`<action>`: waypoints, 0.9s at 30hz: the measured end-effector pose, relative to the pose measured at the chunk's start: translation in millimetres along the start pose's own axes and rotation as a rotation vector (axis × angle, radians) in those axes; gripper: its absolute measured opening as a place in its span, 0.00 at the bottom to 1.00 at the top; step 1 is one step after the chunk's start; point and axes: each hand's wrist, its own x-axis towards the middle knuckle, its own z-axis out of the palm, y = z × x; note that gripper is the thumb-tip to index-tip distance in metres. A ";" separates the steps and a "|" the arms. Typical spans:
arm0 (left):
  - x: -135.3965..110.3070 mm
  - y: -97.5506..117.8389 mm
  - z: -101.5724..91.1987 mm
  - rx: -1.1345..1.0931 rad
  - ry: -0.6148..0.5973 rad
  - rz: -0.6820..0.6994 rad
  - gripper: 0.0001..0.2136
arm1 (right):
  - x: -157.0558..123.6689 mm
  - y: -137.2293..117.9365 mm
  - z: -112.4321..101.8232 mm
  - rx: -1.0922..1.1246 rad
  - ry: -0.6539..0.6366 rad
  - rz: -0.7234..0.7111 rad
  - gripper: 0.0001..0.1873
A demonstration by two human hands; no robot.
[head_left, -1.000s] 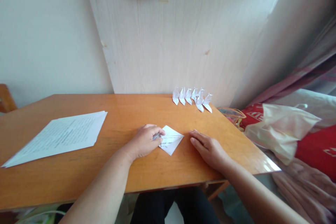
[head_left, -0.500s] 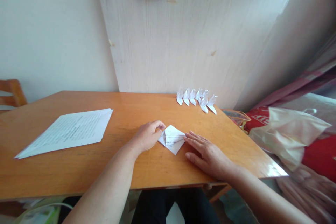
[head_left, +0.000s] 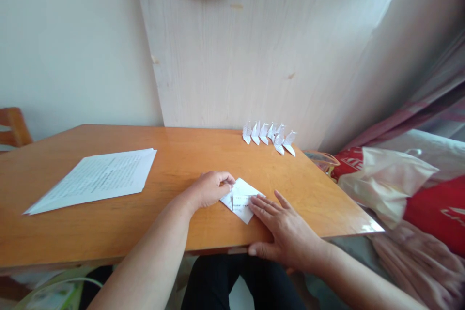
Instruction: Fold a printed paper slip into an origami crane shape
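A small folded square of printed white paper (head_left: 240, 197) lies on the orange wooden table (head_left: 170, 164) near its front edge. My left hand (head_left: 208, 189) is curled, its fingertips pinching the paper's left corner. My right hand (head_left: 285, 230) lies flat with fingers stretched out, the fingertips pressing on the paper's right lower edge; its thumb hangs over the table's front edge. A row of several small folded white paper figures (head_left: 269, 134) stands at the back of the table against the wooden panel.
A stack of printed sheets (head_left: 97, 178) lies on the table's left half. A wooden chair (head_left: 12, 126) shows at the far left. Right of the table are plastic bags (head_left: 385, 179) and red and pink cloth (head_left: 432, 213). A light wooden panel (head_left: 254, 48) leans behind the table.
My right hand has slid left from beside the paper onto its right edge. The left hand stays on the left corner, and the paper has been turned slightly.
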 end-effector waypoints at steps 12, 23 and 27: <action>-9.2 23.0 4.7 -0.367 -0.213 -0.074 0.13 | -22.1 -20.2 16.6 -0.105 0.142 0.033 0.17; -6.3 25.9 -6.5 -0.520 0.075 0.075 0.21 | 7.1 -15.1 -32.8 0.322 0.404 0.258 0.17; -4.5 24.9 -6.4 -0.624 0.192 0.059 0.21 | 33.4 6.9 -33.2 0.657 0.333 0.374 0.20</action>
